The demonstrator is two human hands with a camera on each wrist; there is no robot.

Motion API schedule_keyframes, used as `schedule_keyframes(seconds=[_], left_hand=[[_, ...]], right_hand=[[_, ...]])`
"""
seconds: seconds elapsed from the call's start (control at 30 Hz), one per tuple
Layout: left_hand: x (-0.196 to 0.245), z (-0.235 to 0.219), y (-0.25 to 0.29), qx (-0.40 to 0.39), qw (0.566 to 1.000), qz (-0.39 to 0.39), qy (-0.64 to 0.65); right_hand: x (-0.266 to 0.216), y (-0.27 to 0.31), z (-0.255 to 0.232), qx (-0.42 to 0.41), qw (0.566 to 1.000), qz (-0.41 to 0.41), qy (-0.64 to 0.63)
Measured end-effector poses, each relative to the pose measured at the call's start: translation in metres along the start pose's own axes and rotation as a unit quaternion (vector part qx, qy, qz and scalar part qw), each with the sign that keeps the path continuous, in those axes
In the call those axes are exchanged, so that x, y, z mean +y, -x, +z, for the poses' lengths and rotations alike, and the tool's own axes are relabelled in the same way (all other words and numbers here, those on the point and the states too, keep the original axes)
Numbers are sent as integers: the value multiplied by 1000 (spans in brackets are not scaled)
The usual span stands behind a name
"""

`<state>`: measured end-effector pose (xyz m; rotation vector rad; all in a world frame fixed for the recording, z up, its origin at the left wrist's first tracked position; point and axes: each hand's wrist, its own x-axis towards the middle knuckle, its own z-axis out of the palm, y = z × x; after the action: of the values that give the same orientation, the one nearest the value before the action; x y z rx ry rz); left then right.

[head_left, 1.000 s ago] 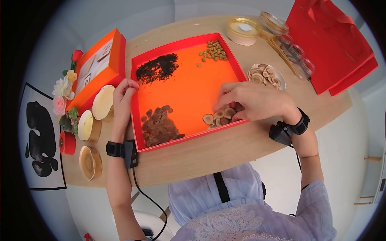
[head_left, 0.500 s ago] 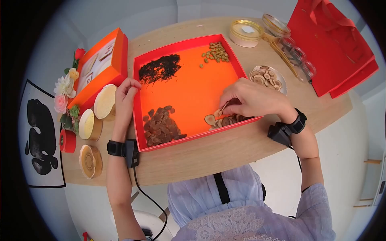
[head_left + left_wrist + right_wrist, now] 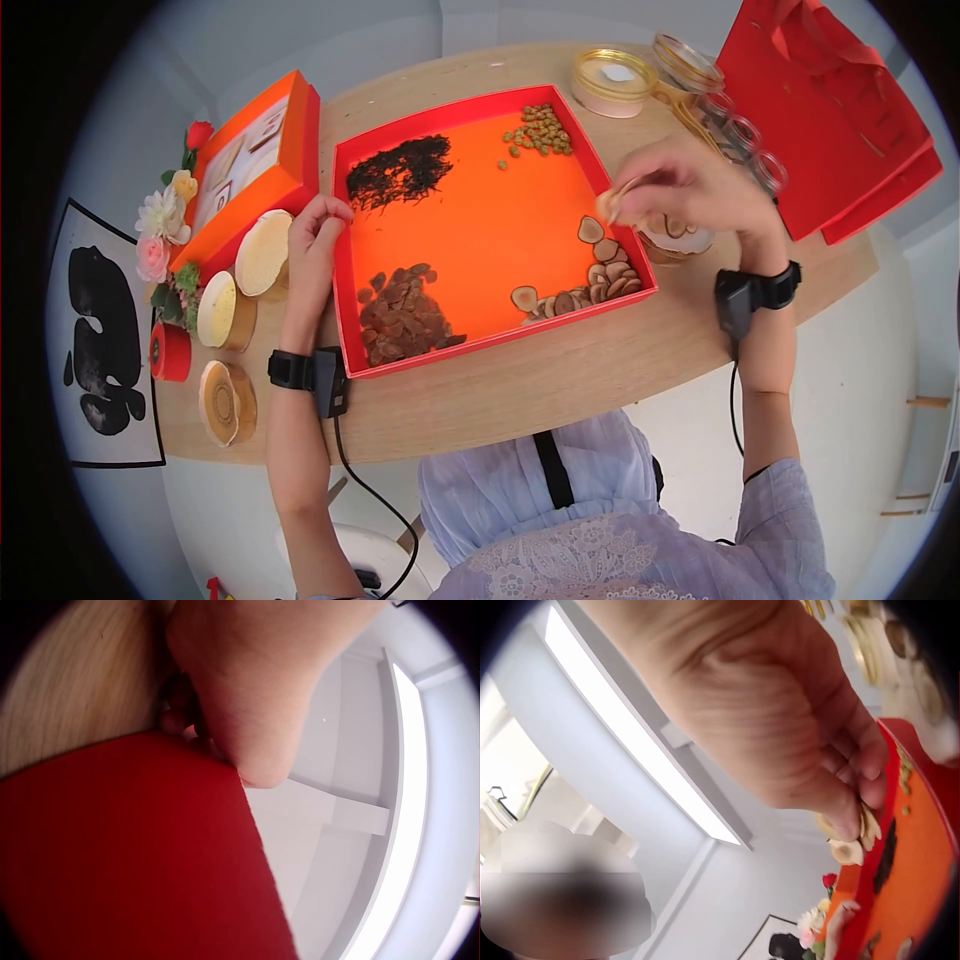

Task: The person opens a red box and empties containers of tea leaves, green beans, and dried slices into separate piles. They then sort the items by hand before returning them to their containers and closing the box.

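Note:
Thumb and fingertips of my right hand (image 3: 700, 190) pinch several dried root slices (image 3: 847, 851), pale with dark rims. This hand is over the right wall of a shallow red box with an orange floor (image 3: 470, 235), overlapping a small bowl (image 3: 692, 243) of similar slices. Inside the box, more slices (image 3: 612, 272) lie in the near right corner. Dark shreds (image 3: 400, 172) fill the far left, green-brown pellets (image 3: 542, 130) the far right, and flat brown pieces (image 3: 405, 315) the near left. My left hand (image 3: 316, 245) holds the box's left wall, fingers bent.
Left of the box stand an orange case (image 3: 250, 150), artificial flowers (image 3: 160, 218) and several small cups (image 3: 225, 312). A gold-lidded jar (image 3: 612, 85), glass jars (image 3: 742, 132) and a red paper bag (image 3: 825, 120) stand at the back right.
My right hand has lifted from the near right corner and moved back and right over the wall, carrying slices. Slices it had covered now show. The left hand stays at the wall.

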<state>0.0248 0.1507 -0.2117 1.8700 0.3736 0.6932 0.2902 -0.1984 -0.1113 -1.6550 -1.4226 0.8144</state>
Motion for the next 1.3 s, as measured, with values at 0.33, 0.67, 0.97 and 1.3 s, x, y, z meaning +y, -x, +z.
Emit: schedule_keyframes(seconds=[0.33,0.67,0.97,1.3], left_hand=[[0,0,-1,0,999,18,-32],[0,0,-1,-1,1000,17,-15],[2,1,0,-2,1000,11,-13],[1,-1,-1,-1,999,21,-33]], right_hand=[[24,27,-48,110,932,172,299],[12,25,-43,74,922,229,305],[3,23,-37,193,892,208,352],[-9,-6,69,38,919,-67,387]])
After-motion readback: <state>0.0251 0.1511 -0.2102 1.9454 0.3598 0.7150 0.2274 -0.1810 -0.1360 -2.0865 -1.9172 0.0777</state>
